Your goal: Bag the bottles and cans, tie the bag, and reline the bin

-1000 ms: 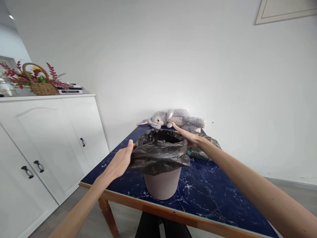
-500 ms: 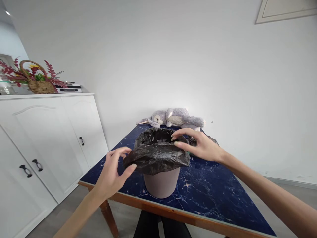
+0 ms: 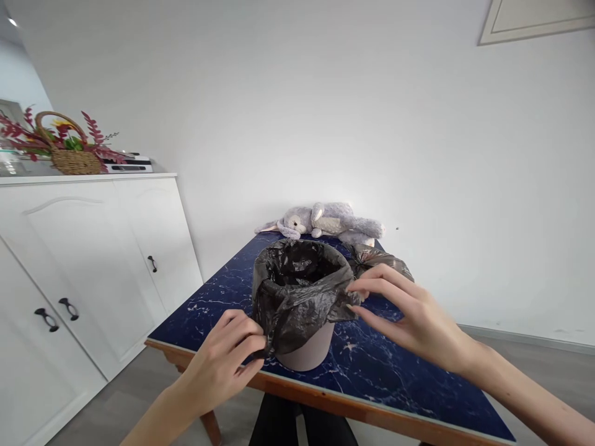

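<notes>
A pale pink bin (image 3: 308, 354) stands on the dark blue marbled table (image 3: 400, 371), lined with a black plastic bag (image 3: 297, 291) whose edge is folded down over the rim. My left hand (image 3: 226, 362) pinches the bag's hanging edge at the bin's near left side. On the right side, my right hand (image 3: 411, 316) pinches the bag's edge with thumb and fingertips, the other fingers spread.
A grey plush toy (image 3: 325, 221) lies at the table's far end by the wall. A crumpled dark bag (image 3: 381, 258) sits behind my right hand. A white cabinet (image 3: 83, 260) on the left carries a wicker flower basket (image 3: 69, 152). The table's wooden edge (image 3: 353, 412) faces me.
Both hands came down from the bin's rim toward me and closed on the bag's hanging edge. The bag's skirt is pulled lower on the near side and its mouth shows more open.
</notes>
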{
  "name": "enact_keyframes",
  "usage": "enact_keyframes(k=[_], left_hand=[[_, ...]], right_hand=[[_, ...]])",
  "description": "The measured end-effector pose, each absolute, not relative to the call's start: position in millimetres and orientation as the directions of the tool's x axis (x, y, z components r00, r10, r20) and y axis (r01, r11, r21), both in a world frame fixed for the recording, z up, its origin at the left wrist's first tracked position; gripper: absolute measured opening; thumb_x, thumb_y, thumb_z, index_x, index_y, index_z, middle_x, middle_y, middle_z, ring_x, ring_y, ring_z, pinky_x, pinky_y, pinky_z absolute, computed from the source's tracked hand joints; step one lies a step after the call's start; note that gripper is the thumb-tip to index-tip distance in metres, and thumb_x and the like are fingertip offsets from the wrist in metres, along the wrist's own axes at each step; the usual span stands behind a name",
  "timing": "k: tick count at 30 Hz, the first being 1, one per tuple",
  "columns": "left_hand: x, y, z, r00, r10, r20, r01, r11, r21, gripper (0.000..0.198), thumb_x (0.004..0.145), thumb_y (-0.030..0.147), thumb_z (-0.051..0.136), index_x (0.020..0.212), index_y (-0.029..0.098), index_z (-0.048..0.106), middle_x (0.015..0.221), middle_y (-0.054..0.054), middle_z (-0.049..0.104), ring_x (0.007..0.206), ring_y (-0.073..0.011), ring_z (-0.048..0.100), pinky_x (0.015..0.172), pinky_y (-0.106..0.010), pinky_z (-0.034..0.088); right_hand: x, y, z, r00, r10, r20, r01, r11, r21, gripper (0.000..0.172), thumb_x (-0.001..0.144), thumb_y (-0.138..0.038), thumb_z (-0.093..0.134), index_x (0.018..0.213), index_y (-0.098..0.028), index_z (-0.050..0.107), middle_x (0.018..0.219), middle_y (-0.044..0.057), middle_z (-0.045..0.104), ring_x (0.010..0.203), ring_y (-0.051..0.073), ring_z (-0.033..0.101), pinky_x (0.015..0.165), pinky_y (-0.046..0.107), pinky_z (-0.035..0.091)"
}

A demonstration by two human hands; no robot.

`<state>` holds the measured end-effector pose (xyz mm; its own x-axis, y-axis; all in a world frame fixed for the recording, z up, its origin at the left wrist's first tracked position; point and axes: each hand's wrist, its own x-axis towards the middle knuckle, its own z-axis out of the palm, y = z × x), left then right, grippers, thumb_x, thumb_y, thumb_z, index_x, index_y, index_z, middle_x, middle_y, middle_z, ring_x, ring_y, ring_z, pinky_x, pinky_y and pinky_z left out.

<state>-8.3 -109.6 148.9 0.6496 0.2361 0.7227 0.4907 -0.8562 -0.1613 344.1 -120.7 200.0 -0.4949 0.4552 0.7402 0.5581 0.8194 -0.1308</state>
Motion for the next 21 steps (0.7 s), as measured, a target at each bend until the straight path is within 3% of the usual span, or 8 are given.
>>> enact_keyframes(k=[4, 8, 13, 17, 21], left_hand=[[-1.2, -111.5, 141.3, 0.703, 0.175, 0.689, 0.472, -0.840, -0.268, 0.025, 0.093, -0.004, 0.060, 0.099, 0.020, 0.058, 0.085, -0.003, 0.062, 0.076, -0.0169, 0.055, 0.082, -0.038, 0.049], [3.6, -116.1, 129.0, 0.748, 0.151, 0.647, 0.445, -0.836, -0.320, 0.025, 0.093, -0.004, 0.057, 0.100, 0.019, 0.062, 0.084, -0.004, 0.060, 0.075, -0.0174, 0.055, 0.083, -0.041, 0.049], [-0.6, -118.3, 112.2, 0.754, 0.194, 0.628, 0.459, -0.840, -0.291, 0.025, 0.095, -0.003, 0.054, 0.101, 0.019, 0.063, 0.084, -0.003, 0.061, 0.075, -0.0172, 0.055, 0.084, -0.040, 0.049], [-5.3, -115.3, 106.3, 0.718, 0.247, 0.651, 0.504, -0.829, -0.242, 0.027, 0.097, -0.003, 0.052, 0.104, 0.020, 0.062, 0.086, -0.003, 0.064, 0.079, -0.0176, 0.060, 0.087, -0.039, 0.049], [-7.5, -109.0, 101.9, 0.682, 0.277, 0.676, 0.525, -0.829, -0.190, 0.026, 0.100, -0.001, 0.050, 0.106, 0.022, 0.061, 0.088, -0.002, 0.066, 0.080, -0.0176, 0.063, 0.085, -0.037, 0.049]], right_hand=[[333.9, -118.3, 202.9, -0.465, 0.531, 0.708, 0.654, 0.745, -0.129, 0.049, 0.105, -0.031, 0.062, 0.153, -0.029, 0.051, 0.135, 0.015, 0.052, 0.125, 0.030, 0.059, 0.095, 0.045, 0.060], [323.1, -109.1, 202.9, -0.491, 0.512, 0.705, 0.640, 0.761, -0.107, 0.032, 0.103, -0.024, 0.063, 0.134, -0.028, 0.063, 0.142, 0.015, 0.050, 0.136, 0.033, 0.052, 0.102, 0.051, 0.057], [324.6, -109.6, 196.7, -0.431, 0.397, 0.810, 0.588, 0.805, -0.082, 0.010, 0.104, -0.016, 0.061, 0.106, -0.025, 0.063, 0.128, 0.011, 0.060, 0.123, 0.028, 0.059, 0.098, 0.048, 0.053], [335.4, -115.6, 185.9, -0.501, 0.363, 0.785, 0.610, 0.792, 0.023, 0.010, 0.104, -0.014, 0.060, 0.107, -0.023, 0.062, 0.126, 0.012, 0.062, 0.117, 0.028, 0.060, 0.094, 0.047, 0.051], [346.3, -116.4, 159.8, -0.533, 0.423, 0.733, 0.637, 0.770, 0.019, 0.008, 0.105, -0.016, 0.057, 0.106, -0.021, 0.062, 0.117, 0.012, 0.066, 0.104, 0.025, 0.063, 0.087, 0.042, 0.053]])
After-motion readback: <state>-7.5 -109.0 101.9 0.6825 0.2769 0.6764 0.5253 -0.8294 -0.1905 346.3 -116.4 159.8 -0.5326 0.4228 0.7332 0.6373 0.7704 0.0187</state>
